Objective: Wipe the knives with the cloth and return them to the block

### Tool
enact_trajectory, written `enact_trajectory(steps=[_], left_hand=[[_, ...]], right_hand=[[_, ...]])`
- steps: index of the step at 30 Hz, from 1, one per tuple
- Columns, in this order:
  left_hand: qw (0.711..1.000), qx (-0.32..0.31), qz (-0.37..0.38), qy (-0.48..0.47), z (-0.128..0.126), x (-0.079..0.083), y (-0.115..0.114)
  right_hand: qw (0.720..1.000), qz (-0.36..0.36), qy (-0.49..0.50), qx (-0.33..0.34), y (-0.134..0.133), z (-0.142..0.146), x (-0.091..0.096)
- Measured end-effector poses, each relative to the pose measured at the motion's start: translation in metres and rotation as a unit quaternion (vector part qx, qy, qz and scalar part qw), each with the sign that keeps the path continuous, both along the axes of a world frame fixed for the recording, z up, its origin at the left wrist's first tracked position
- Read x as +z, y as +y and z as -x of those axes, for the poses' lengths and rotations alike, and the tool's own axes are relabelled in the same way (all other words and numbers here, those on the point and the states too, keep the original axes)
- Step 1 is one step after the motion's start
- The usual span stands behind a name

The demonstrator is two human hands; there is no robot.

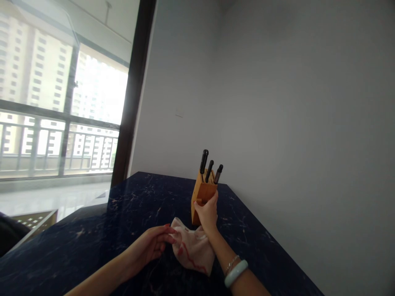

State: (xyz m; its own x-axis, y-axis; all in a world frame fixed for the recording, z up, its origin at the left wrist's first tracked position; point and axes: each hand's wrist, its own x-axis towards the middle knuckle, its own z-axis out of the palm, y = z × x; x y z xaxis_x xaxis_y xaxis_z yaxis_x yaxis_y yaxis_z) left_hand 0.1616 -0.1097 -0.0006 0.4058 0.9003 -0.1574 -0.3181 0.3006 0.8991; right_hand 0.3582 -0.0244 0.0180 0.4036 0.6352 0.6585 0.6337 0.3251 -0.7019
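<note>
A wooden knife block stands near the far edge of the dark blue marble countertop, holding several black-handled knives. My right hand grips the block's front, its fingers curled around the lower part and hiding that corner. A crumpled pale cloth with red streaks lies on the counter just in front of the block. My left hand pinches the cloth's left edge with its fingertips. My right forearm passes just beside the cloth's right side.
A grey wall rises behind and right of the counter. To the left, a dark door frame borders a glass balcony door, with a railing and tall apartment blocks beyond. A dark object sits at the lower left.
</note>
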Motion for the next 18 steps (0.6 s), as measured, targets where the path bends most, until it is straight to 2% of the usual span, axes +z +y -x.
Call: enact_trajectory(steps=[5, 11, 15, 18], left_hand=[[0.998, 0.003, -0.054, 0.025, -0.002, -0.007, 0.005], [0.984, 0.085, -0.138, 0.081, -0.002, -0.015, 0.017], [0.966, 0.122, -0.167, 0.157, 0.003, -0.017, 0.031], [0.932, 0.141, -0.255, 0.214, 0.006, -0.025, 0.045]], right_hand=[[0.999, -0.007, -0.038, 0.007, -0.005, -0.005, -0.003], [0.994, 0.029, -0.101, -0.031, -0.023, -0.023, -0.006], [0.970, 0.131, -0.203, 0.001, -0.038, -0.044, 0.003], [0.953, 0.198, -0.228, 0.009, -0.045, -0.062, 0.012]])
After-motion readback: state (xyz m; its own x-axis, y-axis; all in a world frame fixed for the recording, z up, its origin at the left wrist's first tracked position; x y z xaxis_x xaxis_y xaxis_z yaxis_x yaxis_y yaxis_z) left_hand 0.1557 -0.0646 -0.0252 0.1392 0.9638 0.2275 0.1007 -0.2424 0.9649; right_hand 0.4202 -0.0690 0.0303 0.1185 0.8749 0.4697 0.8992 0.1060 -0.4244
